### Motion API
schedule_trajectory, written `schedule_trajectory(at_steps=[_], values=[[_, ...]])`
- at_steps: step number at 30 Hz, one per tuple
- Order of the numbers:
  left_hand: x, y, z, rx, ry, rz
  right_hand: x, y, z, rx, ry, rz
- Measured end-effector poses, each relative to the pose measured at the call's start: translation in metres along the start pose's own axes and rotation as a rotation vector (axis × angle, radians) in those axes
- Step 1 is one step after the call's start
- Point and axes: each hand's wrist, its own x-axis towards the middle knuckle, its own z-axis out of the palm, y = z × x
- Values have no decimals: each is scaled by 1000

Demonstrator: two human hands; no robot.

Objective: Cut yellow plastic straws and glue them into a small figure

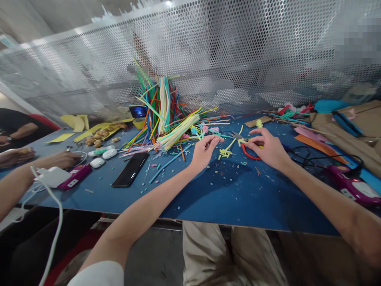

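My left hand (206, 150) is over the blue table (205, 198), its thumb and fingers pressed together; what they hold, if anything, is too small to make out. To the right, my right hand (264, 146) has its fingers bent beside the red-handled scissors (251, 154), around a small yellow piece (242, 142) that is hard to make out. Between the hands lies a yellow-green fuzzy shape (225, 153). Blue and pink fuzzy pieces (204, 129) are just beyond my left hand. A yellow fuzzy flower (259, 123) shows above my right hand.
Colourful pipe cleaners (163, 107) stand and lie in a big bundle at the back. A black phone (131, 170) lies left of my forearm. Purple power strips (76, 177) sit at both sides. Another person's hands are at the left. Perforated metal (184, 51) rises behind.
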Motion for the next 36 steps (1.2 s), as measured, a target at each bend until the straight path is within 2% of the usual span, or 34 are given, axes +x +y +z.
schedule_trajectory(at_steps=[15, 18, 22, 27, 30, 36], values=[[0, -6, 1, 18, -133, -5, 0, 2, 1, -5, -33, -22], [0, -5, -1, 102, -153, 61, 0, 2, 0, -62, -82, -33], [-2, -1, -1, 207, -193, 233, 0, 5, 0, -141, -123, -44], [-4, -1, 4, 213, -296, 438, 0, 4, 1, -122, -152, -59], [-4, -3, 6, 211, -307, 467, -1, 1, 0, -86, -159, -63], [-4, -5, 5, 224, -309, 423, 0, 0, 0, -76, -174, -57]])
